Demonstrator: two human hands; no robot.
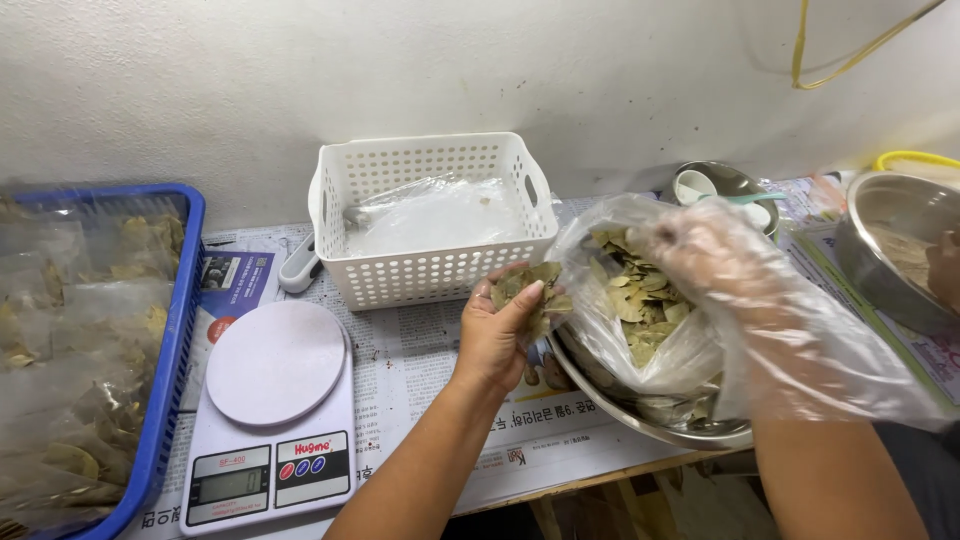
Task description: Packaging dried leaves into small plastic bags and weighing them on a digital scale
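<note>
Newspaper-covered bench [420, 370]: dried green-brown leaves [525, 288] are being pinched in the left hand's [497, 330] fingers, just left of the clear plastic bag [640, 300] being gripped shut-fingered by the gloved right hand [715, 255].

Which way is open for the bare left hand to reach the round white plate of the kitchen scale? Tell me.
Probably yes: the left hand holds dried leaves, but only bare newspaper lies between it and the scale plate, which carries nothing.
</note>
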